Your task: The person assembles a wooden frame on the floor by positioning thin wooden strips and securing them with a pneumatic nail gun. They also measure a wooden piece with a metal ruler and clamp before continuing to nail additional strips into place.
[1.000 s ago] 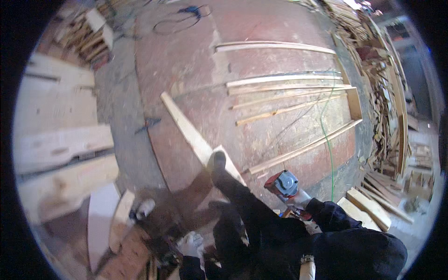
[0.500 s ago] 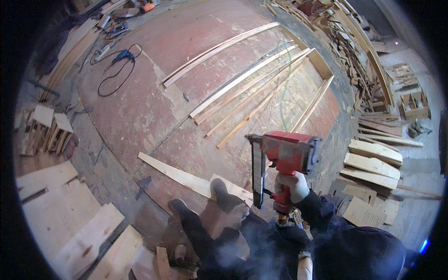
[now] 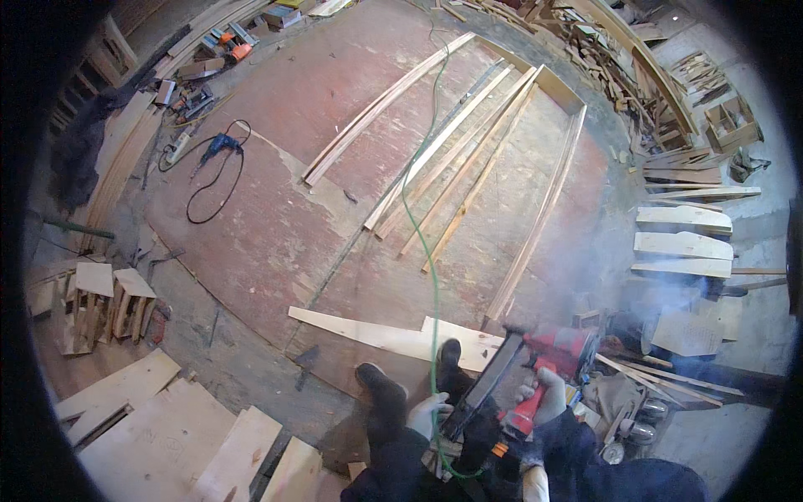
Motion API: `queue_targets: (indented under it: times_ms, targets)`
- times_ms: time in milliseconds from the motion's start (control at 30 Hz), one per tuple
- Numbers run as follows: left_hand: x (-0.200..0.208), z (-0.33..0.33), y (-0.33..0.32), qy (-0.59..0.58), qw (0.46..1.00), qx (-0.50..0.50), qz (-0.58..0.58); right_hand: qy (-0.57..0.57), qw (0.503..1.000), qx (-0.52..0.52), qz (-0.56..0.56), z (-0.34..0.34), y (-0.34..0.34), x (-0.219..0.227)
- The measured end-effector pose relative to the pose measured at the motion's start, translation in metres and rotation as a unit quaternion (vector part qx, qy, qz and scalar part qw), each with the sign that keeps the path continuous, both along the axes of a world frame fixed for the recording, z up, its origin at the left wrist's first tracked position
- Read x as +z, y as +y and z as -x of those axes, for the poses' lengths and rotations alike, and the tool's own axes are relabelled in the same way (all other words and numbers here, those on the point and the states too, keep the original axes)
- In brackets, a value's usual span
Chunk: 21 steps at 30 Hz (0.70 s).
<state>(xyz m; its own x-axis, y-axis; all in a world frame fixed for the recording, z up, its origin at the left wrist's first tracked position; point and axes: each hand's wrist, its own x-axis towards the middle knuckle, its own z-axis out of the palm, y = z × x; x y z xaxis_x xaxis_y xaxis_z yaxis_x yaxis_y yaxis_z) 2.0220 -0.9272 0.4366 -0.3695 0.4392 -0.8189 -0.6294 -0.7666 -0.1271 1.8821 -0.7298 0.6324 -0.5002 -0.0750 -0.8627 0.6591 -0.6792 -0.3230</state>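
In my right hand [image 3: 549, 395], white-gloved, is the grip of a red and black nail gun [image 3: 562, 347]. Its long black magazine slants down to the left. Lower and further left, my left hand [image 3: 428, 413], also gloved, closes around a thin green air hose [image 3: 434, 335]. From there the hose runs up across the floor, and below it loops toward the nail gun's underside. Just beyond my feet lie a long tapered board [image 3: 360, 332] and a second pale board [image 3: 468, 343] beside it.
Long wooden strips [image 3: 452, 159] lie ahead on the worn reddish floor panel, some meeting upright end boards [image 3: 560, 90]. A blue corded drill [image 3: 221, 144] sits far left. Cut boards [image 3: 682, 244] and scrap wood [image 3: 611, 75] line the right; wide boards [image 3: 159, 427] fill the lower left. Smoke drifts at right.
The nail gun has come down and right, tilting over. My left hand, earlier low by my legs, now shows plainly on the green hose. The view has shifted, and smoke has spread at right.
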Motion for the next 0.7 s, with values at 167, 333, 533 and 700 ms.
queue_targets:
  times_ms: [167,333,533,700]
  targets:
    - [-0.036,-0.03,-0.118,-0.016,0.985,0.0,0.173,-0.165,0.983,-0.074,-0.019,-0.08,0.042,-0.058]
    - [-0.072,-0.083,-0.268,-0.056,0.947,0.02,0.316,-0.191,0.971,-0.14,0.016,-0.147,0.092,-0.098]
    - [-0.047,-0.164,-0.41,-0.138,0.88,0.031,0.453,-0.193,0.97,-0.143,-0.028,-0.179,0.149,-0.093]
    - [0.0,-0.264,-0.451,-0.329,0.717,-0.073,0.61,-0.198,0.972,-0.119,-0.041,-0.198,0.197,-0.093]
